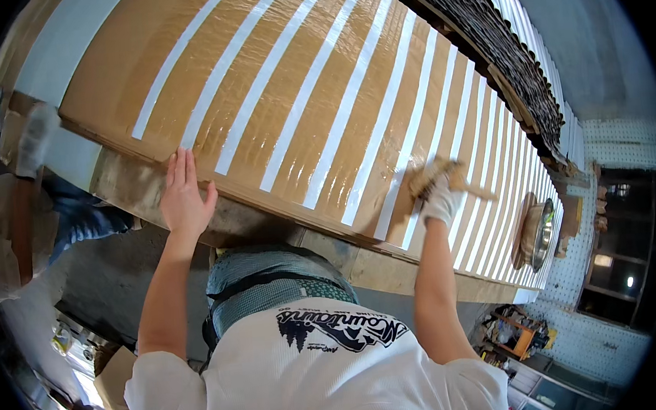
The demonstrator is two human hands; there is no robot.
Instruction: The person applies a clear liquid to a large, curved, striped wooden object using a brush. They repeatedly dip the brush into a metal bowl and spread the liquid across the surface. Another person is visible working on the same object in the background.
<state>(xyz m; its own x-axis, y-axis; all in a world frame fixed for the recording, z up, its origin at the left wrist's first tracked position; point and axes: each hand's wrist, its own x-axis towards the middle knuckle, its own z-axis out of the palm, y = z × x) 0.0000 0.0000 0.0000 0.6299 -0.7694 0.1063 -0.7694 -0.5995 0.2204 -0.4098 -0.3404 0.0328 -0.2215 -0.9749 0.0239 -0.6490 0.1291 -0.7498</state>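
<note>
Wide brown sheets point(291, 131), crossed by a row of white strips point(296, 96), cover the long work table. Many brown bands look glossy and wet toward the left and middle. My left hand point(183, 199) is bare, its fingers stretched out and resting on the near edge of the sheets. My right hand point(441, 202) wears a white glove and is closed around a wide brush point(430, 175). Its bristles are over the strips right of the middle and look slightly blurred, and a pale wooden handle end point(482, 191) sticks out to the right of the glove.
A metal bowl point(537, 235) stands at the table's right end. Dark layered material point(475, 16) is stacked along the far side. At the left, another person's gloved hand point(36, 139) is near the table corner. Shelves with clutter point(511, 331) stand lower right.
</note>
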